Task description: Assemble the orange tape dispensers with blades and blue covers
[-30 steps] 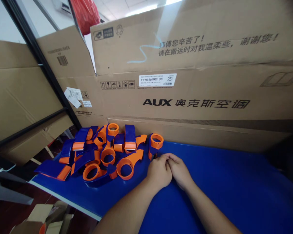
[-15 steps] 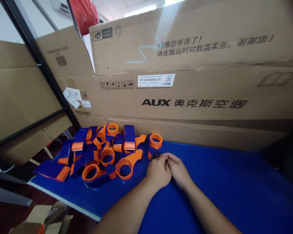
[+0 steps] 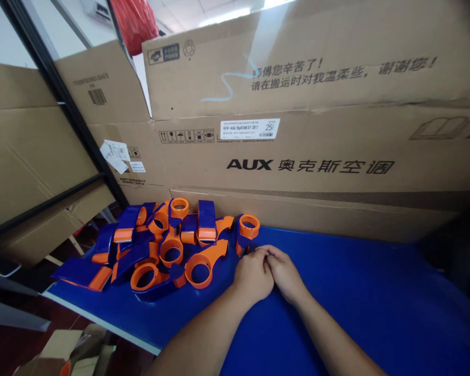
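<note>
My left hand (image 3: 254, 274) and my right hand (image 3: 285, 272) meet on the blue table (image 3: 337, 313), fingers curled and pressed together. Both are closed; no object shows in or between them, though the palms and thumbs are partly hidden. Just beyond my left knuckles stands a single orange and blue tape dispenser (image 3: 248, 230), its ring facing up. To the left lies a heap of several such tape dispensers (image 3: 171, 251), turned various ways and overlapping. One dispenser with an orange ring (image 3: 199, 271) lies at the heap's near right side, closest to my left wrist.
A tall cardboard panel (image 3: 317, 136) with printed text walls off the table's back. At left, a black metal post (image 3: 58, 94) slants beside more cardboard (image 3: 19, 151). Below the table's left edge, an open carton (image 3: 58, 347) sits on the floor. A red bag (image 3: 135, 26) hangs above.
The view has shifted very slightly. My hands and the tape dispensers stay where they were.
</note>
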Motion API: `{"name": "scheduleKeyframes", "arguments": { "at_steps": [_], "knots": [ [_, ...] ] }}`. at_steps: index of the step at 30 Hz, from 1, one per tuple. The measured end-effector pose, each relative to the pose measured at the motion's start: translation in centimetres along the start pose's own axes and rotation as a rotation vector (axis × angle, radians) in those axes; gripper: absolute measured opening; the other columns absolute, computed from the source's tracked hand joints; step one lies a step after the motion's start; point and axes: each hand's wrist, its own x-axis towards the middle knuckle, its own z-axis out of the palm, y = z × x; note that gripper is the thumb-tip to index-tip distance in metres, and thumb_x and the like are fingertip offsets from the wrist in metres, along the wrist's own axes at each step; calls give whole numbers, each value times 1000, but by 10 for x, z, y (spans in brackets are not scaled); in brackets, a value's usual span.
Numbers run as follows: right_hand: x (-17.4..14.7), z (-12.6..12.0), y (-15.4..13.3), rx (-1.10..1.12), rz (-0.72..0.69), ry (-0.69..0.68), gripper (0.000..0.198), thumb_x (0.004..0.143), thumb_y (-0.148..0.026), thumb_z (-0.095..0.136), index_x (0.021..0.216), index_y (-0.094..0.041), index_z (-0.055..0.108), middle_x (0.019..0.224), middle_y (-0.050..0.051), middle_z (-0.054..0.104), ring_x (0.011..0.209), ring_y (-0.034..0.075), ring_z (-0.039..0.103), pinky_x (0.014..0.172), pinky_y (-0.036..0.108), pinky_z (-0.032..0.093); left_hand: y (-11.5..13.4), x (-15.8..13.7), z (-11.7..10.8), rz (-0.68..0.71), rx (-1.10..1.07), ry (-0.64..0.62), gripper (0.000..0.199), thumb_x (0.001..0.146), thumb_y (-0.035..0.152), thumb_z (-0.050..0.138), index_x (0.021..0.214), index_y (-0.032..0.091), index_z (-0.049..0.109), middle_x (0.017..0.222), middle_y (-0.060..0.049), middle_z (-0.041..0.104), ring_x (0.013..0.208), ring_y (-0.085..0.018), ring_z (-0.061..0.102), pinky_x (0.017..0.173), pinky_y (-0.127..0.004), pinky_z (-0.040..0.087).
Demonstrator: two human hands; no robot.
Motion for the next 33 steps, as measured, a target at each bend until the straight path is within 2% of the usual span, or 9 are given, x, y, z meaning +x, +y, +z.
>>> {"name": "scheduleKeyframes", "arguments": {
  "at_steps": [7, 16, 26, 30, 33],
  "knots": [
    [2, 0, 10, 5, -24, 8, 27, 70, -29, 52, 85, -23, 74, 88, 4, 78, 88, 26, 69, 83, 36, 51, 0, 0, -1, -3, 27, -9, 40, 91, 11, 51, 124, 20, 70, 112, -12, 79, 102, -26, 76, 90, -37, 59],
    [2, 0, 12, 0, -17, -3, 22, 75, -30, 53, 82, -23, 73, 84, 4, 77, 87, 26, 68, 83, 36, 52, -1, -1, -1, 6, 23, -5, 42, 91, 10, 50, 127, 19, 69, 115, -13, 79, 106, -27, 76, 93, -38, 59],
    [2, 0, 13, -17, -15, 1, 34, 73, -29, 52, 95, -22, 76, 91, 5, 79, 94, 28, 70, 86, 37, 52, 2, 0, -4, -40, 26, -65, 42, 94, 14, 48, 129, 18, 69, 118, -14, 78, 110, -29, 75, 97, -40, 58],
    [3, 0, 12, -22, -19, -3, 33, 72, -29, 51, 93, -23, 76, 88, 5, 78, 98, 29, 70, 85, 37, 52, 2, 0, -5, -51, 9, -70, 43, 94, 13, 49, 132, 19, 68, 120, -13, 78, 112, -27, 74, 100, -39, 57],
    [2, -1, 11, -40, -17, 1, 31, 71, -31, 51, 89, -23, 75, 83, 5, 77, 93, 28, 69, 83, 36, 51, 3, 0, -5, -44, -6, -62, 45, 94, 13, 49, 134, 21, 68, 120, -12, 78, 113, -27, 73, 101, -39, 57]
  ]
}}
